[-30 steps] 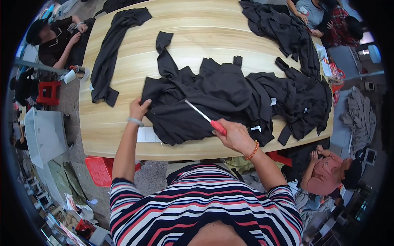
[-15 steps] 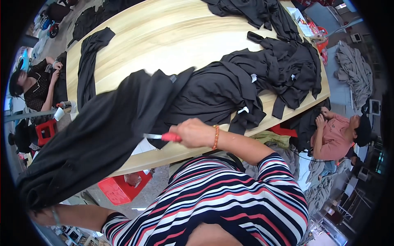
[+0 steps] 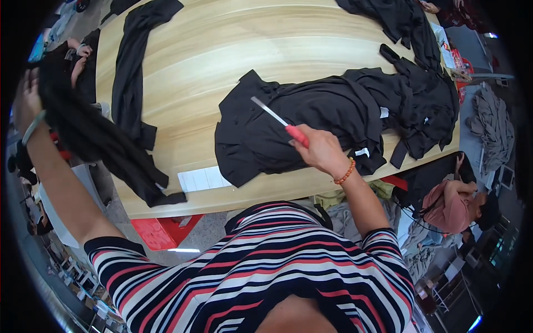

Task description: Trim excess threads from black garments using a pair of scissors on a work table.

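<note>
My right hand [image 3: 322, 150] is closed around the red handle of a slim tool with a narrow, flat metal blade [image 3: 270, 111], which points up and left. Beneath the blade lies a heap of black garments [image 3: 327, 114] with small white tags, a collar-like end spread at its left. At the far left my raised left hand [image 3: 29, 100] grips one end of a black garment [image 3: 94, 130], its fingers slightly blurred. That garment slants down to the right, and its lower end reaches the table's near left corner.
Another long black piece [image 3: 133, 66] lies on the left of the wooden table [image 3: 189, 66]. A white sheet [image 3: 202, 178] is at the near edge, above a red stool [image 3: 161, 232]. One co-worker [image 3: 452, 205] sits at the right, and another's hands [image 3: 80, 50] show at the left.
My left hand has swung up from the lower left, pulling the black garment off the heap. My right hand has moved right and up with the tool, its blade now angled upward.
</note>
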{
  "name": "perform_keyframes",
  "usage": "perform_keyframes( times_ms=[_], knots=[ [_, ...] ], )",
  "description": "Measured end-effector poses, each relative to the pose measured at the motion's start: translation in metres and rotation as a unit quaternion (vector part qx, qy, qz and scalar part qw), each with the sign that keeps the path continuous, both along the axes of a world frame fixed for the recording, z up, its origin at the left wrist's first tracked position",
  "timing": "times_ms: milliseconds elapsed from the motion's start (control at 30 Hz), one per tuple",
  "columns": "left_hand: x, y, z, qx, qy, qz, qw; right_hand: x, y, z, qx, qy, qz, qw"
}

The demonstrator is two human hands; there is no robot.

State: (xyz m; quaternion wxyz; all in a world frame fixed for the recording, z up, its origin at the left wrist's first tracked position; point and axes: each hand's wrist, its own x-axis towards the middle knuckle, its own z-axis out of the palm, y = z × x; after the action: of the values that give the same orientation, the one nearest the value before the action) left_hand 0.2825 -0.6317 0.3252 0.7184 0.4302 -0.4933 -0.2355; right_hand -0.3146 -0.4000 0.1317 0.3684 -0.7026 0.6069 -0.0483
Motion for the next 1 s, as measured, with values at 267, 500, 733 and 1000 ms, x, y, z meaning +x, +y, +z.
perform_keyframes(
  times_ms=[267,500,733,1000],
  knots=[
    [-0.315,0.122,-0.285,0.368,-0.285,-0.251,0.849,-0.040,0.017,-0.006,0.018,0.061,-0.076,0.995],
    [-0.420,0.182,-0.360,0.160,-0.586,-0.239,0.758,-0.037,0.011,0.009,0.075,0.130,-0.046,0.988],
    [-0.417,0.182,-0.368,0.168,-0.594,-0.219,0.756,-0.035,-0.012,0.012,0.092,0.171,-0.010,0.981],
    [-0.417,0.182,-0.370,0.186,-0.586,-0.219,0.758,-0.033,-0.020,-0.003,0.102,0.144,0.022,0.984]
  ],
)
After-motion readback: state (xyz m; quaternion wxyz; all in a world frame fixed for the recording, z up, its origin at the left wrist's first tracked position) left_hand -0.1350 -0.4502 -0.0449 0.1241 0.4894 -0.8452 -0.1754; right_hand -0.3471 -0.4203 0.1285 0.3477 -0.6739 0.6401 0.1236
